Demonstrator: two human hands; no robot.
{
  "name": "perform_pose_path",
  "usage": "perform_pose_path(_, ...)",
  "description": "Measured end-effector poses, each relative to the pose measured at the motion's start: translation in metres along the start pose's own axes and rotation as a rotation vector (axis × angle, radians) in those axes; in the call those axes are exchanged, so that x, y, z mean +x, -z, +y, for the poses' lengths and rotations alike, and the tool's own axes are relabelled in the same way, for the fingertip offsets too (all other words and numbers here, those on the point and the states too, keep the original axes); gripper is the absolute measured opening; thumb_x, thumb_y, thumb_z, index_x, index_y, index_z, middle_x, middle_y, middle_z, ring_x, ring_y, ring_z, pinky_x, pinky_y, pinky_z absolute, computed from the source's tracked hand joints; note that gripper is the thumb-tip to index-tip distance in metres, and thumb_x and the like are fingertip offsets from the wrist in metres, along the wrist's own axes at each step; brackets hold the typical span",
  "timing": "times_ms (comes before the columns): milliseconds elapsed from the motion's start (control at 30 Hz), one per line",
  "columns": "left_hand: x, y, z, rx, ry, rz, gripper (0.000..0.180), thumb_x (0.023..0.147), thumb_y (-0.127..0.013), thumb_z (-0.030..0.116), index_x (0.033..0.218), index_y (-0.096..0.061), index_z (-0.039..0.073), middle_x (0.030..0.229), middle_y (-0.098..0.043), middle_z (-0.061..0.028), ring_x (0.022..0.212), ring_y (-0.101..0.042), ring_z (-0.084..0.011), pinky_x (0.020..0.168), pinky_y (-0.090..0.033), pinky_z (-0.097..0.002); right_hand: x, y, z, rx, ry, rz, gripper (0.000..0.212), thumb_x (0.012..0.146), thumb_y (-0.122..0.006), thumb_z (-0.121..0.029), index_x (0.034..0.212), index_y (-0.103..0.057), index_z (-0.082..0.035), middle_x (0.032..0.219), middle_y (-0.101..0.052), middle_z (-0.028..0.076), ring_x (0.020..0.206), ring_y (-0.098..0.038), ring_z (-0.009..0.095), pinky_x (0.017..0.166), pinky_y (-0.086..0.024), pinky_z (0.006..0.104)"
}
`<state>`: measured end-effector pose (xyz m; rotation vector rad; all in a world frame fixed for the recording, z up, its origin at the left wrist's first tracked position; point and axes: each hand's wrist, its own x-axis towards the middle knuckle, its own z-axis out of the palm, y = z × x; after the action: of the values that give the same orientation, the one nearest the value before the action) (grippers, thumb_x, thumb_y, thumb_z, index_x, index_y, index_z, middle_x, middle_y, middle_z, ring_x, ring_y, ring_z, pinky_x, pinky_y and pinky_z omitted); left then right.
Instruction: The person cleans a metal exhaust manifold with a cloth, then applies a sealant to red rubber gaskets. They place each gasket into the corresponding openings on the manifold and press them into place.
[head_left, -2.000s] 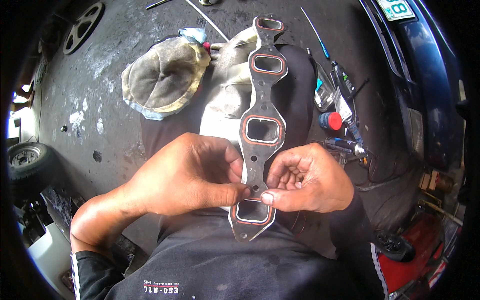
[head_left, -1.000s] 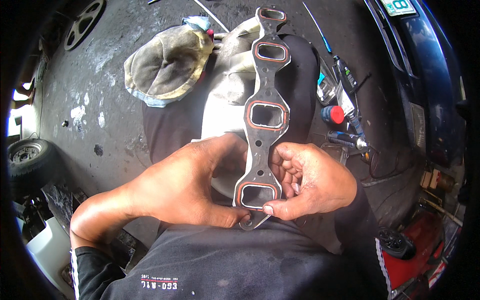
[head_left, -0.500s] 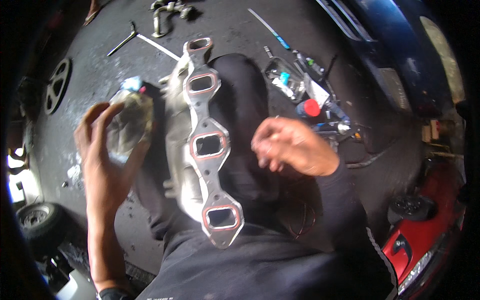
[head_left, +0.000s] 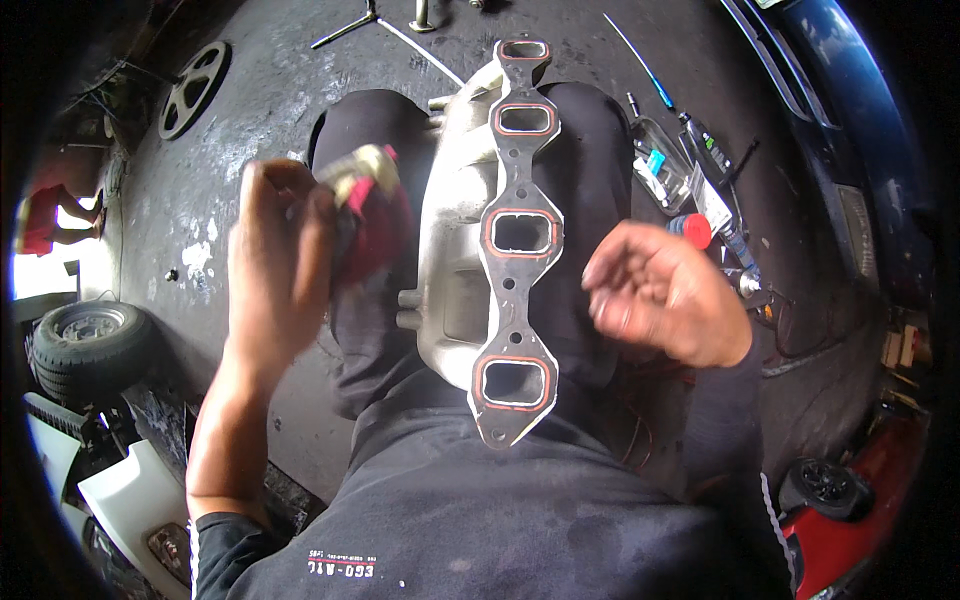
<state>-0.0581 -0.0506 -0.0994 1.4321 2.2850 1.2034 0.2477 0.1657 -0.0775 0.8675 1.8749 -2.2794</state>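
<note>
Across my lap lies a silvery cast intake manifold [head_left: 452, 250], its flange side up. A dark gasket [head_left: 512, 310] with orange-red beads around the port openings runs along that flange. To the left of the manifold, my left hand [head_left: 275, 265] is closed on a red and yellowish rag [head_left: 375, 230], blurred by motion above my left thigh. My right hand [head_left: 672, 295] hovers to the right of the gasket, fingers loosely curled and apart from the thumb, with nothing visible in it. Neither hand touches the manifold.
On the floor to the right are a plastic tray [head_left: 655, 180] of small items and a container with a red cap [head_left: 697, 231]. A tyre [head_left: 95, 345] and a wheel cover [head_left: 194, 90] lie left. Blue bodywork [head_left: 845, 110] borders the right. Another person's legs show far left.
My left hand has closed on the rag and lifted it toward the manifold. My right hand stays beside the manifold with its fingers a little more open. The whole view has shifted.
</note>
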Motion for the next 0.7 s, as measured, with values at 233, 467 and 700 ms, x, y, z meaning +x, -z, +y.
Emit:
perform_pose_path(233,-0.022,0.039,0.085,-0.093,0.268,-0.520,0.053,0.110,-0.075,0.036,0.138,-0.056,-0.004,0.116,-0.079,-0.0215,0.109,-0.078,-0.0300,0.095,-0.060,-0.0430,-0.017,-0.041,0.007,0.066,-0.146,-0.208,0.069,0.093,-0.095,-0.021,0.138,-0.050,0.004,0.103,-0.075,0.011,0.087,-0.071,0.009,0.076,-0.058,0.0260)
perform_pose_path(467,-0.044,0.008,0.117,-0.070,-0.171,-0.538,0.042,0.088,-0.093,0.016,0.113,-0.062,0.003,0.095,-0.064,-0.0157,0.075,-0.070,-0.0344,0.065,-0.056,-0.0452,-0.024,-0.058,0.018,0.190,-0.119,-0.164,0.058,0.096,-0.085,-0.006,0.140,-0.047,-0.001,0.105,-0.077,0.011,0.091,-0.074,0.012,0.078,-0.059,0.0295)
perform_pose_path(700,-0.049,-0.007,0.125,-0.057,-0.251,-0.571,0.025,0.090,-0.086,0.011,0.108,-0.068,0.007,0.095,-0.062,-0.0134,0.078,-0.072,-0.0352,0.064,-0.060,-0.0485,-0.028,-0.064,0.020,0.195,-0.089,-0.132,0.052,0.095,-0.080,-0.003,0.138,-0.051,-0.002,0.105,-0.077,0.011,0.092,-0.072,0.012,0.079,-0.058,0.0307)
